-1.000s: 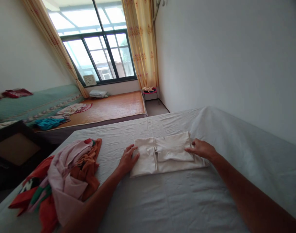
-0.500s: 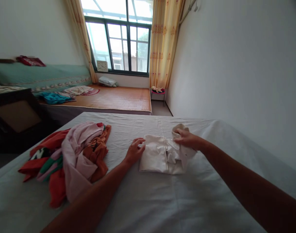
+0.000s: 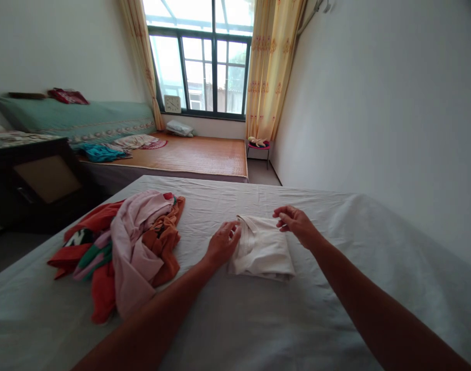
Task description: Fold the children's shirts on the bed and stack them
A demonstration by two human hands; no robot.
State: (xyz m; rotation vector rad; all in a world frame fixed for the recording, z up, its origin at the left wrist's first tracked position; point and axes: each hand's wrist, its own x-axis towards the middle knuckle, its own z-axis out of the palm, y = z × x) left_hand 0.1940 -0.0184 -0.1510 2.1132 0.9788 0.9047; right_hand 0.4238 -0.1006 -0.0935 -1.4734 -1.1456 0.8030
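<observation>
A white garment, folded into a compact rectangle, lies on the pale sheet in front of me. At its left edge is my left hand, fingers apart, the tips touching or just over the cloth. My right hand hovers by the far right corner of the garment with its fingers loosely bent and parted, and no cloth shows in it. Whether the right fingertips touch the fabric I cannot tell.
To the left lies a loose heap of clothes in pink, red, orange and green. Beyond the sheet's far edge stands a bed with a brown mat. A dark cabinet is at the left; a white wall rises at the right.
The right part of the white garment has been folded over leftward onto the rest. My right hand has let go of it. My view has shifted slightly left.
</observation>
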